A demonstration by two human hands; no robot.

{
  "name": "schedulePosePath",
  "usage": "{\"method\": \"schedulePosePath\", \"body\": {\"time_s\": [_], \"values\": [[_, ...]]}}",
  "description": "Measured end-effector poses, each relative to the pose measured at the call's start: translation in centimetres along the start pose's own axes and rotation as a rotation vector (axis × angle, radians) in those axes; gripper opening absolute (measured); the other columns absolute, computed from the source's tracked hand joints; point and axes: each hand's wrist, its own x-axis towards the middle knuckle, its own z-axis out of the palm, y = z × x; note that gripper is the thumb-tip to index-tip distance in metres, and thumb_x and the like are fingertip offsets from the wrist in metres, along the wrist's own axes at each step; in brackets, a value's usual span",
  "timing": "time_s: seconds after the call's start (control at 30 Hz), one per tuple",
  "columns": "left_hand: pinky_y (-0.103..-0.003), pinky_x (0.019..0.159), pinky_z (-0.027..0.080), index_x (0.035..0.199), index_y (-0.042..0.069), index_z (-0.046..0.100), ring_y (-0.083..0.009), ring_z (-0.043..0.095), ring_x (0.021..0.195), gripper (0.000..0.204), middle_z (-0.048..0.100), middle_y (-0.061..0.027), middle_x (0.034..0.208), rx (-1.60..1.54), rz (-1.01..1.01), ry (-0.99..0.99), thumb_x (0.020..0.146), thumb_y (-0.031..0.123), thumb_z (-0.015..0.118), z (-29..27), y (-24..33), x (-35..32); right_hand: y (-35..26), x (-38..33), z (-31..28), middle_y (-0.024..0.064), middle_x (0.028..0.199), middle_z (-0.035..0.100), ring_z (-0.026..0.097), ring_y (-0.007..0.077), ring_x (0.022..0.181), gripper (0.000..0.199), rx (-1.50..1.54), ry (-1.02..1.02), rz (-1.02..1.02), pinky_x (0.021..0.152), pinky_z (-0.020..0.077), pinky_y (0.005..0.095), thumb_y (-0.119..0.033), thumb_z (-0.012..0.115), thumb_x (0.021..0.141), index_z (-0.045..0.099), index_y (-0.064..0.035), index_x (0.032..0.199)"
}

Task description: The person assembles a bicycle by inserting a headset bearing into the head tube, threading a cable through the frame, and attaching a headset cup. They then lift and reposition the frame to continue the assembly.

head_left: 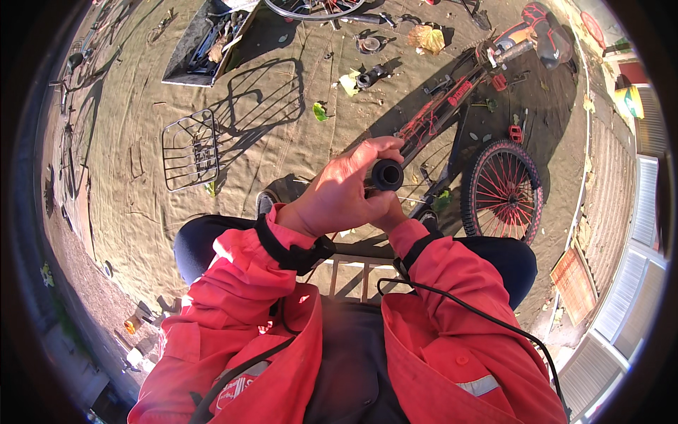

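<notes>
The fingers of my left hand point(340, 185) curl round the open end of a black tube point(388, 174), whose dark round mouth faces up. This tube looks like the front end of the bicycle frame point(441, 106), though my hand covers where they join. My right hand point(390, 218) is just below, close to the tube and mostly hidden behind the left one; its fingers do not show. From there the black frame with red cables stretches up and right to a black and red saddle point(554, 44). A wheel with red spokes point(506, 198) is right of my hands.
A wire basket or rack point(191, 150) stands on the brown ground cloth point(141, 233) at left. Beyond it is a tool box point(185, 65) with tools. Small black parts point(371, 75), leaves point(426, 39) and a wheel rim point(311, 13) lie ahead. A slatted seat point(351, 272) is beneath me.
</notes>
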Motion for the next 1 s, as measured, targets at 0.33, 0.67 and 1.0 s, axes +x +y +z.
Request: {"method": "schedulePosePath", "body": {"time_s": [0.33, 0.67, 1.0], "values": [[-0.041, 0.119, 0.043, 0.149, 0.0, 0.052, -0.0307, 0.057, 0.142, 0.065, 0.063, -0.018, 0.147, -0.059, -0.169, 0.039, 0.085, -0.005, 0.06, -1.8, -2.9, -1.3, 0.7, 0.4, 0.0, 0.0139, 0.111, 0.076, 0.073, 0.0383, 0.108, 0.035, -0.338, -0.014, 0.067, 0.089, 0.058, 0.0464, -0.023, 0.08, 0.086, 0.074, -0.0166, 0.119], [-0.047, 0.11, 0.051, 0.135, 0.005, 0.061, -0.0446, 0.059, 0.131, 0.057, 0.06, -0.0198, 0.141, 0.478, -0.237, -0.079, 0.08, -0.004, 0.065, 0.6, -9.6, -4.2, 0.8, -0.1, -0.7, 0.016, 0.115, 0.072, 0.07, 0.0275, 0.109, 0.043, -0.331, -0.125, 0.212, 0.094, 0.0539, 0.04, -0.012, 0.07, 0.091, 0.063, -0.0021, 0.133], [-0.049, 0.091, 0.057, 0.113, 0.008, 0.063, -0.041, 0.067, 0.113, 0.027, 0.067, -0.0147, 0.113, 0.671, -0.196, -0.07, 0.087, -0.001, 0.065, 1.6, -12.0, -3.3, -5.8, 1.9, -4.1, 0.0166, 0.122, 0.073, 0.071, 0.0359, 0.114, 0.06, -0.643, -0.44, 0.166, 0.094, 0.0568, 0.0436, -0.038, 0.083, 0.087, 0.063, -0.01, 0.136]]}}
